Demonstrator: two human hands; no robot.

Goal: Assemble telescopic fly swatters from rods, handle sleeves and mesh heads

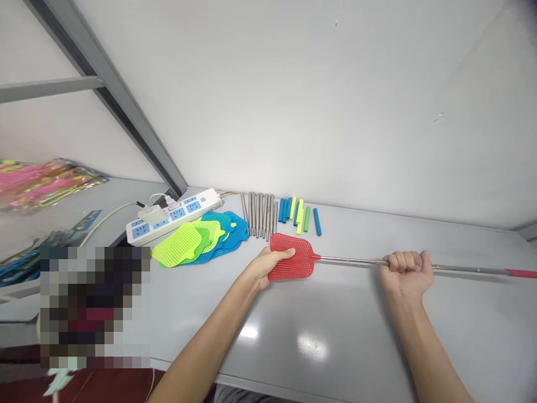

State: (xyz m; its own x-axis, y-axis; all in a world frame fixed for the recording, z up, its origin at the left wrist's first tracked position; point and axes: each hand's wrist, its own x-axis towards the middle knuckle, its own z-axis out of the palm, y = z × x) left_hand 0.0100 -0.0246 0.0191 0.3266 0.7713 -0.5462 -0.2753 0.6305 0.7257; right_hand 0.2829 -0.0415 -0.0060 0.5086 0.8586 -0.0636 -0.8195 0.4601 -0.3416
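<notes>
A red fly swatter point(302, 267) with a long metal rod lies across in front of me, its head to the left and a red grip point(522, 273) at the far right edge. My left hand point(268, 264) pinches the perforated head at its left side, thumb on top. Around the middle of the rod, my right hand point(406, 271) is closed in a fist. Just beyond the head stand out several blue, yellow and green handle sleeves point(306, 219) and a row of metal rods point(262, 215). Left of these, yellow, green and blue swatter heads point(178, 244) overlap in a pile.
Behind the pile, a white power strip point(193, 207) with plugs and a cable rests on the grey table point(335, 347). Bagged colourful goods point(46, 182) lie at far left, beyond a metal frame post point(126, 106). A pixelated patch covers the lower left. A white wall rises behind.
</notes>
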